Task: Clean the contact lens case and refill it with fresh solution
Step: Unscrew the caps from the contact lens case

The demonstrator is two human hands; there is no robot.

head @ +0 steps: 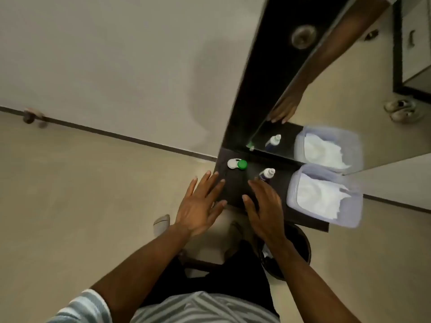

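A contact lens case [237,164] with one white cap and one green cap lies on a small dark shelf [235,185] below a mirror. A small solution bottle [267,174] with a white cap and dark label stands to the right of the case. My left hand [200,206] hovers flat with fingers spread over the shelf's left front corner, holding nothing. My right hand [264,206] reaches forward with straight fingers, its fingertips just short of the bottle. Both hands are empty.
A translucent plastic tub [293,190] of white tissues sits on the shelf's right end. The mirror [349,78] reflects the bottle, the tub and a hand. A dark round bin [300,250] stands on the floor under the shelf. A slipper [161,223] lies lower left.
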